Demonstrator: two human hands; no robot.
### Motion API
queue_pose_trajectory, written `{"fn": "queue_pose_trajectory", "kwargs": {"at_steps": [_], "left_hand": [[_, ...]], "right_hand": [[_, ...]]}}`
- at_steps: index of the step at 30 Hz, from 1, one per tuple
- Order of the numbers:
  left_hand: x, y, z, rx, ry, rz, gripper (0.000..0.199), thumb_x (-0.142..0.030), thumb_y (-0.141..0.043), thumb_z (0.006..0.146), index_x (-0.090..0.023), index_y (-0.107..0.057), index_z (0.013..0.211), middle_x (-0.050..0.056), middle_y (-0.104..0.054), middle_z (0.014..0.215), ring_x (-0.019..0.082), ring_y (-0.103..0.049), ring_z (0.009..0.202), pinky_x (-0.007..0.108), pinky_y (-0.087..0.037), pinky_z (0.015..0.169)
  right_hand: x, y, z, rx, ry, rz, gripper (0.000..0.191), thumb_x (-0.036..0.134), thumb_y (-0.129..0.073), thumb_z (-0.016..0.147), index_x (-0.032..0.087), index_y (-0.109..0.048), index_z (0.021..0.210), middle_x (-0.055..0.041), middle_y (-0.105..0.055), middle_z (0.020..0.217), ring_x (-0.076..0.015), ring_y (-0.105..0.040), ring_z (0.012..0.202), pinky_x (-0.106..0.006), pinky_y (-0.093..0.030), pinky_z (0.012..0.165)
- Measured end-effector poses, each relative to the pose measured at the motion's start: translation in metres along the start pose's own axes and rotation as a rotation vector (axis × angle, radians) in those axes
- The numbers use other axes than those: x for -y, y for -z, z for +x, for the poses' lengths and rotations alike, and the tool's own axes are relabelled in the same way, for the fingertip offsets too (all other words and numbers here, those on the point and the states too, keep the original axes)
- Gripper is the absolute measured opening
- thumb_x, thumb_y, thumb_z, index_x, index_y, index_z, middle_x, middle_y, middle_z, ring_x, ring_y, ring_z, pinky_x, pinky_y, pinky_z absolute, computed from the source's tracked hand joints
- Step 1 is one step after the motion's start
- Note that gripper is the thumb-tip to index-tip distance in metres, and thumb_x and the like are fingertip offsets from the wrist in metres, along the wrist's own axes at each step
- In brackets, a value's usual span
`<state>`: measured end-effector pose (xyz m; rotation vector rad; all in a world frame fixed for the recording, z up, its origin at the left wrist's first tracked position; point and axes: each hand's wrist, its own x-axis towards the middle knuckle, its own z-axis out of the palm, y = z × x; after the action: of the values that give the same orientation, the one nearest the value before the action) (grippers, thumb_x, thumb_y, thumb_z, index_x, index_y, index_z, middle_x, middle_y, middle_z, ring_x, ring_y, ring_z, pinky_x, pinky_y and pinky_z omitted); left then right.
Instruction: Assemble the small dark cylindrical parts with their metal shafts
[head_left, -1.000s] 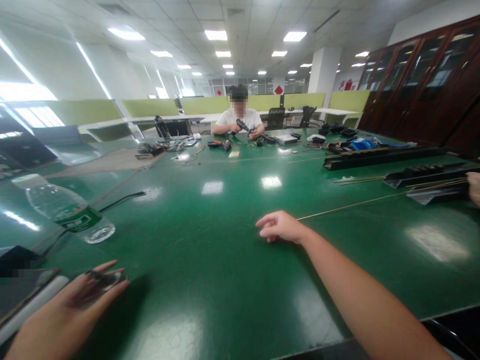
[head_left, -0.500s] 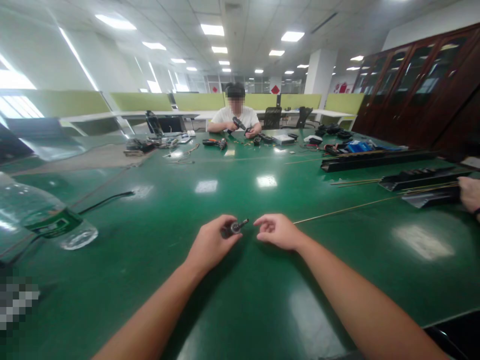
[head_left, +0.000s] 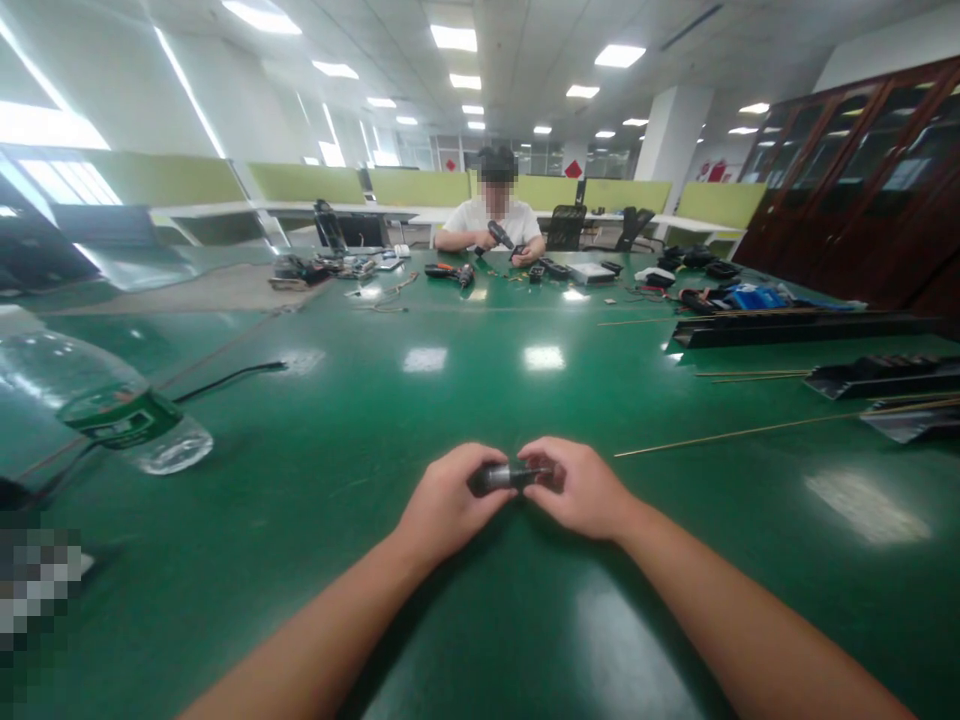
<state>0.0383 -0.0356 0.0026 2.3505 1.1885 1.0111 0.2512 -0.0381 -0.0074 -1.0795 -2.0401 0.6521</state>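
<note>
My left hand (head_left: 454, 495) is closed round the left end of a small dark cylinder (head_left: 499, 477) with a grey metal band. The cylinder lies level between my two hands, just above the tabletop. Curled about its right end is my right hand (head_left: 581, 488), with thumb and fingertips on the dark narrow part. Those fingers hide most of that end, and blur covers the detail.
On the green table (head_left: 420, 410) a clear bottle (head_left: 124, 405) lies at left beside a black cable (head_left: 232, 380). Thin brass rods (head_left: 720, 435) and black channels (head_left: 795, 328) are at right. Across the table a person (head_left: 491, 220) holds a power drill (head_left: 500, 236).
My right hand has come in from apart and closed on the cylinder's right end. The cylinder has turned sideways. The view has shifted, and another person's hand at the right edge is gone from it.
</note>
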Motion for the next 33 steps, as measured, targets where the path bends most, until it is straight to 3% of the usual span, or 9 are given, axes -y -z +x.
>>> {"fn": "queue_pose_trajectory", "kwargs": {"at_steps": [19, 33], "left_hand": [[-0.0039, -0.0041, -0.0016, 0.051, -0.031, -0.058, 0.014, -0.025, -0.069, 0.080, -0.021, -0.064, 0.093, 0.003, -0.068, 0.091, 0.017, -0.063, 0.084, 0.029, -0.049, 0.077], [-0.0029, -0.0077, -0.0030, 0.020, 0.046, -0.077, 0.016, -0.020, -0.074, 0.075, -0.021, -0.066, 0.088, 0.001, -0.068, 0.087, 0.017, -0.062, 0.081, 0.029, -0.047, 0.074]], "right_hand": [[0.0035, 0.0045, 0.0001, 0.063, 0.068, -0.076, 0.014, 0.023, -0.066, 0.083, 0.019, -0.074, 0.093, -0.0049, -0.072, 0.085, -0.0178, -0.063, 0.076, -0.028, -0.045, 0.070], [-0.0006, 0.0036, 0.0021, 0.090, 0.064, -0.114, 0.013, 0.021, -0.066, 0.082, 0.019, -0.075, 0.091, -0.0047, -0.072, 0.083, -0.0175, -0.062, 0.074, -0.028, -0.044, 0.069]]}}
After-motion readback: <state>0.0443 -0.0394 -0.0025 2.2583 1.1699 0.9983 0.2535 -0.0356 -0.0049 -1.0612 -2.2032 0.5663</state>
